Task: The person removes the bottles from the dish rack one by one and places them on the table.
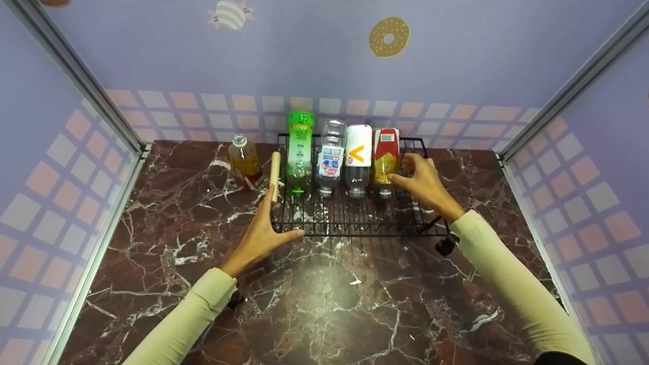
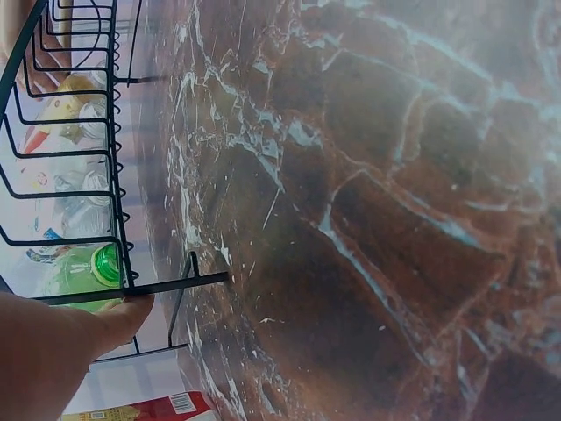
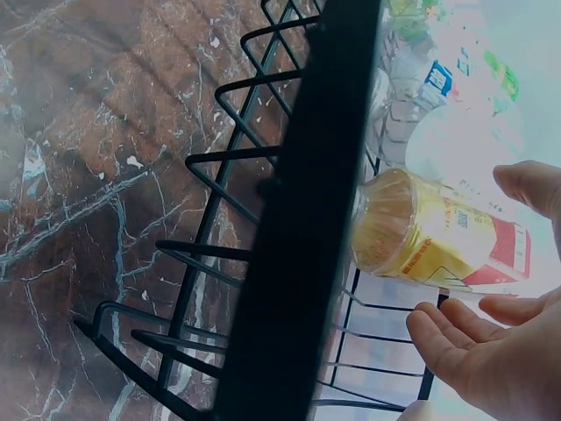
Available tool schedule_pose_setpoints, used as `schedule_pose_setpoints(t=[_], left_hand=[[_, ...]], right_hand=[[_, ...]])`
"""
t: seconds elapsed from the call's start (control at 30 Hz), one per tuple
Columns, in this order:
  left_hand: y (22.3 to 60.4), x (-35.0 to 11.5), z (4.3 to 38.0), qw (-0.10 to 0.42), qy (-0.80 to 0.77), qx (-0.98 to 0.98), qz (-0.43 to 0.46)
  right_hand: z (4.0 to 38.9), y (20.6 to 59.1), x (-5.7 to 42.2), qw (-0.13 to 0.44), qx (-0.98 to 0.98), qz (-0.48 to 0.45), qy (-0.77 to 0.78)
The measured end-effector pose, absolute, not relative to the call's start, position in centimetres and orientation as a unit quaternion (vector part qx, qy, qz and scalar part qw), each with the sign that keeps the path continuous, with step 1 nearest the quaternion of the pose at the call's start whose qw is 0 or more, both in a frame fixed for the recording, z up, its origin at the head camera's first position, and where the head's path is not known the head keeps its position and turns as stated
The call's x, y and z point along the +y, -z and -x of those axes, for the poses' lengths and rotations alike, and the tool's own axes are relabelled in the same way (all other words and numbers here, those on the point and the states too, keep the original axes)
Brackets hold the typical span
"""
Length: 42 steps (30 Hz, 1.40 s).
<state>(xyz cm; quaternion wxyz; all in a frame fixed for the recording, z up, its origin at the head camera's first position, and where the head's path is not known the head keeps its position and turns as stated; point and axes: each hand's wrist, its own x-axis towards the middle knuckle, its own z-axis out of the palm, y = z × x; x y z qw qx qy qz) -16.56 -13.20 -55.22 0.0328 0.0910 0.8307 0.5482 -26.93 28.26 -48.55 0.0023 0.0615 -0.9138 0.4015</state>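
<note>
A black wire rack (image 1: 355, 234) with wooden handles holds several plastic bottles lying side by side. From the left they are a green bottle (image 1: 300, 152), a clear bottle with a blue-and-white label (image 1: 330, 161), a white-labelled bottle (image 1: 358, 146) and a red-and-yellow-labelled bottle (image 1: 386, 154). My left hand (image 1: 258, 234) rests against the rack's front left corner, fingers by the wooden handle (image 1: 275, 176), thumb out along the front. My right hand (image 1: 425, 183) is beside the red-and-yellow bottle; its fingers are spread around the side of the bottle (image 3: 438, 232), with a gap showing.
One more bottle (image 1: 245, 161) with a red-and-yellow label stands upright on the marbled counter (image 1: 329, 299), left of the rack. Patterned panels (image 1: 324, 61) enclose the back and both sides. The right wooden handle is mostly hidden behind my right hand.
</note>
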Motion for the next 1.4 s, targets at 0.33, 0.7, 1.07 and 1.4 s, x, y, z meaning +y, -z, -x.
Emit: schedule_pose_setpoints(t=[0.33,0.7,1.07,1.4], left_hand=[[55.3,-13.2,16.4,0.042,-0.562,0.822,-0.08],[55.4,-13.2,16.4,0.039,-0.565,0.82,-0.081],[55.5,-13.1,16.4,0.036,-0.578,0.811,-0.082],[55.7,-13.2,16.3,0.034,-0.584,0.807,-0.078]], right_hand=[[28.0,49.3,28.0,-0.012,-0.916,-0.043,-0.398],[28.9,50.0,27.3,-0.058,-0.891,-0.041,-0.448],[29.1,50.9,26.9,-0.056,-0.903,-0.034,-0.424],[29.0,51.2,26.6,-0.057,-0.896,-0.014,-0.44]])
